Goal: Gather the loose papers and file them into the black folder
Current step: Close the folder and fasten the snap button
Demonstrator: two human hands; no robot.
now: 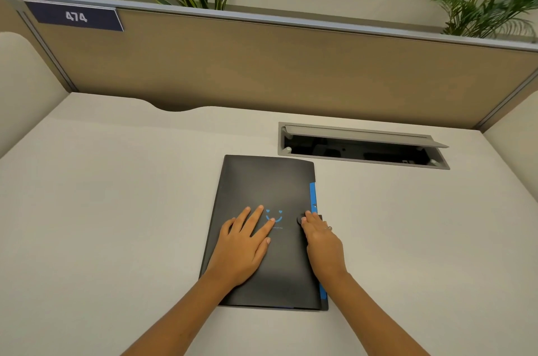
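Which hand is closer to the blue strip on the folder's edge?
Right. The right hand rests at the blue strip; the left hand lies flat mid-cover on the black folder.

You can read one number clearly: "474" in white figures on a dark blue label (76,17) fixed at the upper left of the tan desk partition (262,64). On the cover of the black folder (262,181) you have a blue printed smile mark (274,216) with two small heart shapes above a curved line; your left hand (244,245) partly covers its left side. Under that mark runs a short line of small pale text (278,228), too small to read.
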